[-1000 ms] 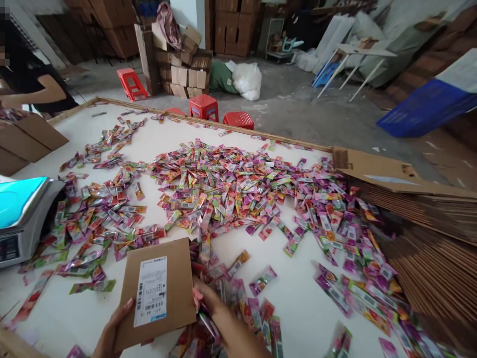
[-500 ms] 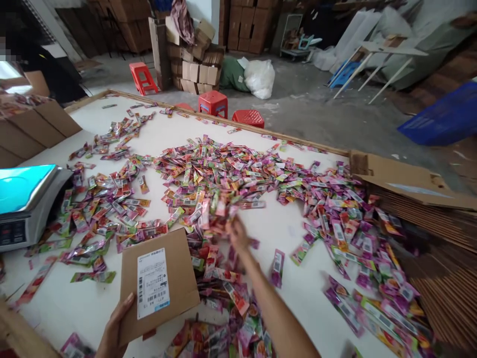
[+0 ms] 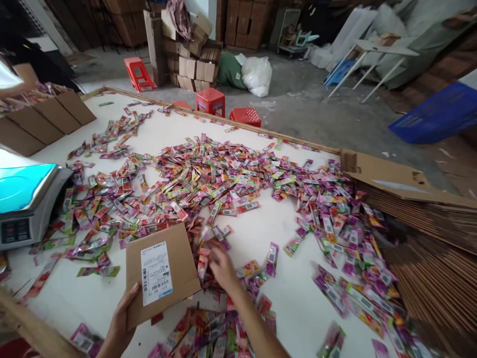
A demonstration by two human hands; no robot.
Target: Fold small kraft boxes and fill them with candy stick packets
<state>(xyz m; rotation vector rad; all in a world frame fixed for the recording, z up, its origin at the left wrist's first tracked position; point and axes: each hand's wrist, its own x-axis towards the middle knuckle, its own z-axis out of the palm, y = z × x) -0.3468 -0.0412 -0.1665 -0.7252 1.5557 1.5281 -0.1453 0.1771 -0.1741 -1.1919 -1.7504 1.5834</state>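
My left hand (image 3: 121, 318) grips the near edge of a brown cardboard box (image 3: 161, 272) that bears a white printed label (image 3: 156, 272); the box is tilted above the white table (image 3: 74, 293). My right hand (image 3: 222, 266) lies palm down on a heap of small coloured sachets (image 3: 223, 184) just right of the box, its fingers curled over a few of them. More sachets (image 3: 219, 333) are piled at the near edge under my right forearm.
A weighing scale (image 3: 22, 204) with a teal pan stands at the left. Open cardboard boxes (image 3: 40, 119) sit at the far left. Flattened cartons (image 3: 421, 209) are stacked at the right. Red stools (image 3: 212, 102) stand beyond the table's wooden rim.
My right hand reached out into the sachet heap, then drew back toward me with sachets dragged along beside the box. The box stayed in my left hand.
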